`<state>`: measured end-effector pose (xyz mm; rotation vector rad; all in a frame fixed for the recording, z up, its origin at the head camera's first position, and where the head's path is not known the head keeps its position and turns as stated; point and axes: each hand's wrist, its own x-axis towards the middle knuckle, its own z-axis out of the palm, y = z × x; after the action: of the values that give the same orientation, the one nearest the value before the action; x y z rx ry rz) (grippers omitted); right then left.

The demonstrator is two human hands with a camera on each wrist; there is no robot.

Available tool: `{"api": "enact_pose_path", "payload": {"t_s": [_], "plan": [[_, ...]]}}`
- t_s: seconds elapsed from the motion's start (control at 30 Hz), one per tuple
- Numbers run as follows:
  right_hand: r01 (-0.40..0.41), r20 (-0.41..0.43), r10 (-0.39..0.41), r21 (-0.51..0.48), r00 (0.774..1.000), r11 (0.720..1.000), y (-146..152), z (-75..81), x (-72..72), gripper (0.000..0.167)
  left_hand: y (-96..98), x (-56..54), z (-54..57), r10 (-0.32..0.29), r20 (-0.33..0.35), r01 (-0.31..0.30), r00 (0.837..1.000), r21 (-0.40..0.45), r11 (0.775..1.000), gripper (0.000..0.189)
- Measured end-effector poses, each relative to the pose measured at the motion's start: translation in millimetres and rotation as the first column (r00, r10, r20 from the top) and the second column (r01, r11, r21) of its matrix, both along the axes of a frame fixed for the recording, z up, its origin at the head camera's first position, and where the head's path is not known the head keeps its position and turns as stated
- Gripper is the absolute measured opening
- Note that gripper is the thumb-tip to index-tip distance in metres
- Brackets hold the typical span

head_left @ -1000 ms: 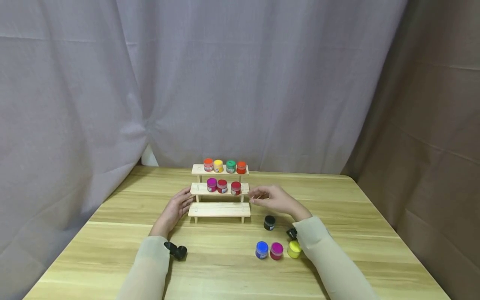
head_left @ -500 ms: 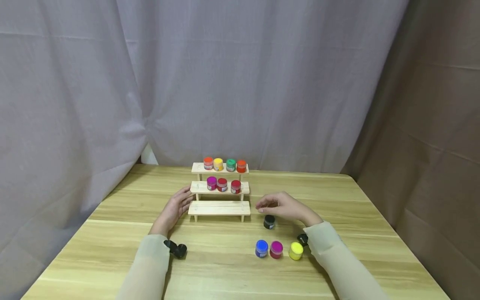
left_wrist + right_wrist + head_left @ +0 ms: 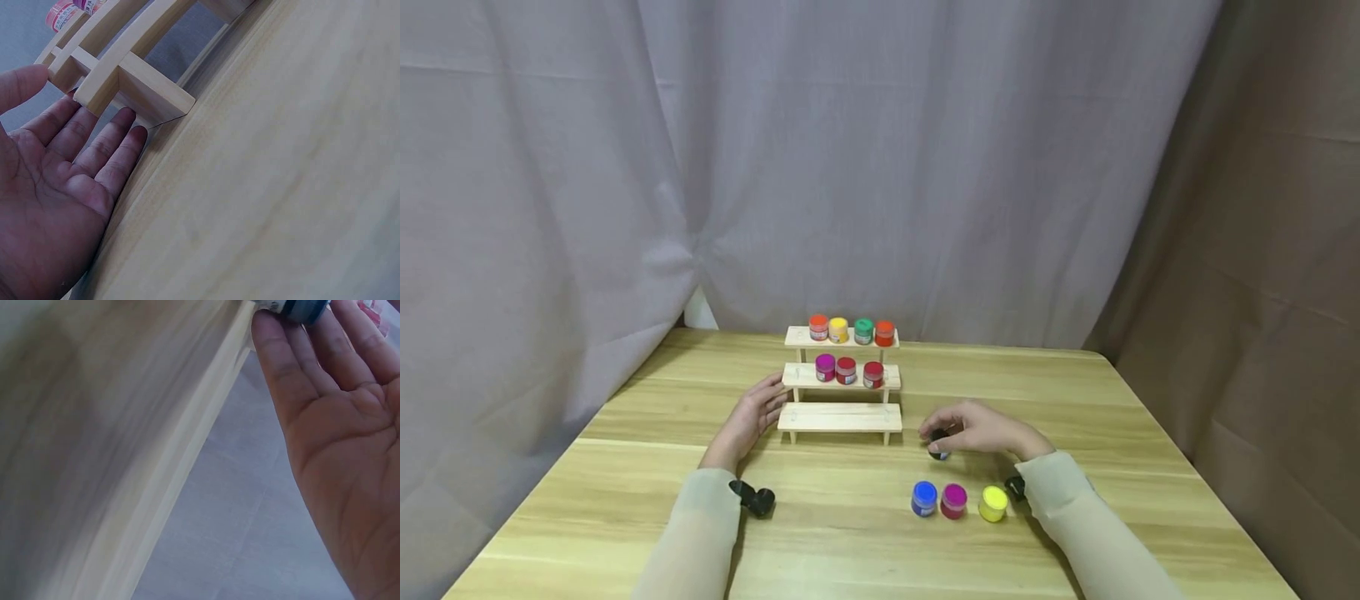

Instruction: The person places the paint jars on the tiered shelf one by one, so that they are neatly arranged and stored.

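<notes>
Far L, the person's L hand (image 3: 752, 421) lies w/ palm turned to the L end of the wooden 3-tier rack (image 3: 839, 415), fingers extended & relaxed, thumb apart; it has hold of nothing. Fingertips are at the rack's end; firm contact can't be confirmed. Prob. placed there to steady the rack or stop it sliding L.

Rack stands upright on the table (image 3: 835, 542), tiers stepped, presumably so back jars show above front ones. Top tier, L to R: orange jar (image 3: 818, 328), amber jar (image 3: 838, 332), green jar (image 3: 863, 332), red-orange jar (image 3: 884, 334). Mid tier: magenta jar (image 3: 825, 368) close by dark-red jar (image 3: 846, 372), then a gap, then red jar (image 3: 873, 375). All sit upright, lids up; flat treads give them a level base.

R of the rack, on the tabletop nearer the person: blue jar (image 3: 924, 498). Beyond it, apart from the rack's R end, black jar (image 3: 937, 436) is on the table, partly hidden by the R hand (image 3: 973, 427). That hand arches over from the R, thumb one side, fingers the other, pinching the jar, approx. its width apart; prob. held so for a secure side grip. Pressure can't be judged. Below it, purple jar (image 3: 954, 502) next to the blue one; farther R, yellow jar (image 3: 994, 504), near the R sleeve (image 3: 1060, 492).
</notes>
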<state>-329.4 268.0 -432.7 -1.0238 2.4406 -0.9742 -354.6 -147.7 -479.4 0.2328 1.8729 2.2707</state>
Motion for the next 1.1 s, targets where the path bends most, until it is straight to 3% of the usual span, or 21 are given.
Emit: {"api": "enact_pose_path", "payload": {"t_s": [0.47, 1.1], "plan": [[0.007, 0.078, -0.007, 0.001, 0.997, 1.0, 16, -14.7, -3.9, 0.04, 2.0, 2.8, -3.3, 0.024, 0.019, -0.023, 1.0, -0.011, 1.0, 0.056], [0.011, 0.114, -0.01, -0.004, 0.993, 1.0, 17, -14.4, -5.0, 0.043, 1.1, 2.0, -1.9, 0.02, 0.009, -0.02, 1.0, -0.011, 1.0, 0.058]]}}
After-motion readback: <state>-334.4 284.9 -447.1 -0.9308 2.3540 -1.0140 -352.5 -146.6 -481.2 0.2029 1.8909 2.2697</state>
